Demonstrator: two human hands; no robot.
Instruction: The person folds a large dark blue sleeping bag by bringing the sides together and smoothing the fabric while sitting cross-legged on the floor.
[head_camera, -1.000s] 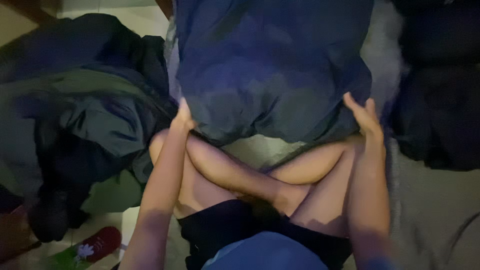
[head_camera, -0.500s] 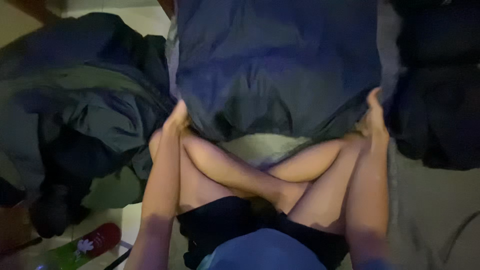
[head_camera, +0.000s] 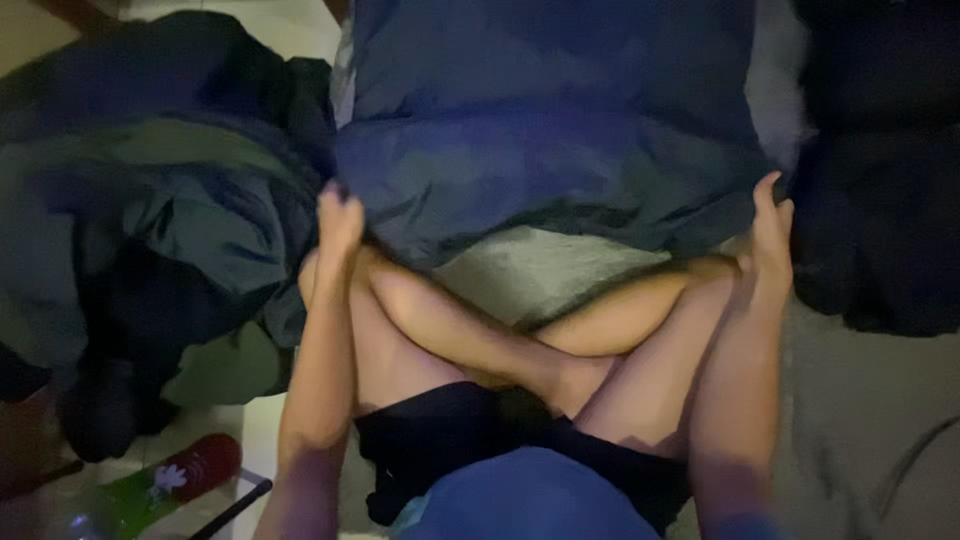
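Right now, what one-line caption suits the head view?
Seated cross-legged, left hand and right hand grip a dark blue cloth by its near edge.

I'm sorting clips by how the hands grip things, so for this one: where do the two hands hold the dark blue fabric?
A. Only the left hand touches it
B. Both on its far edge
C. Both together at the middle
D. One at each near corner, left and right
D: the left hand grips the near left corner of the dark blue fabric, and the right hand grips its near right corner.
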